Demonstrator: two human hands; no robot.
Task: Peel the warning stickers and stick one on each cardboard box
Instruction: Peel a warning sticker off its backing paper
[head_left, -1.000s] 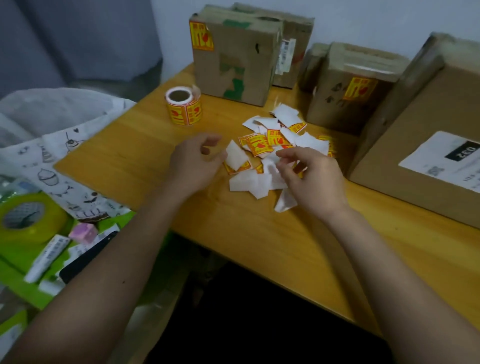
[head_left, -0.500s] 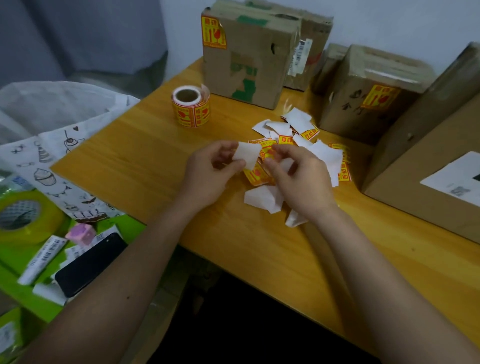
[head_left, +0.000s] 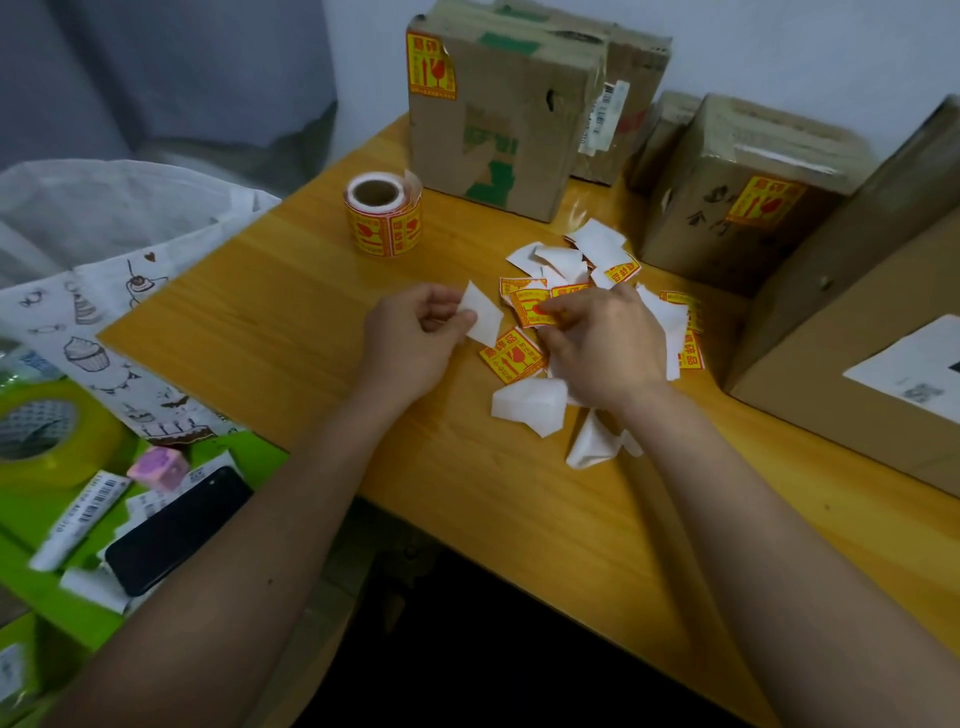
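The yellow warning sticker (head_left: 530, 307) is pinched in the fingers of the right hand (head_left: 605, 345), just above the pile of loose stickers and backings (head_left: 582, 312) on the wooden table (head_left: 291, 322). The left hand (head_left: 415, 340) pinches a white backing paper (head_left: 483, 314) right beside it, so it looks like the two just came apart.

The tall box (head_left: 498, 114) at the back and the middle box (head_left: 748, 197) each already wear a sticker; the big box (head_left: 852, 374) on the right shows none from here. A sticker roll (head_left: 384, 213) stands off to the left.

Main risk, probably: the bare adhesive folds onto itself or grabs a scrap from the pile, since it's hovering so close over that mess.
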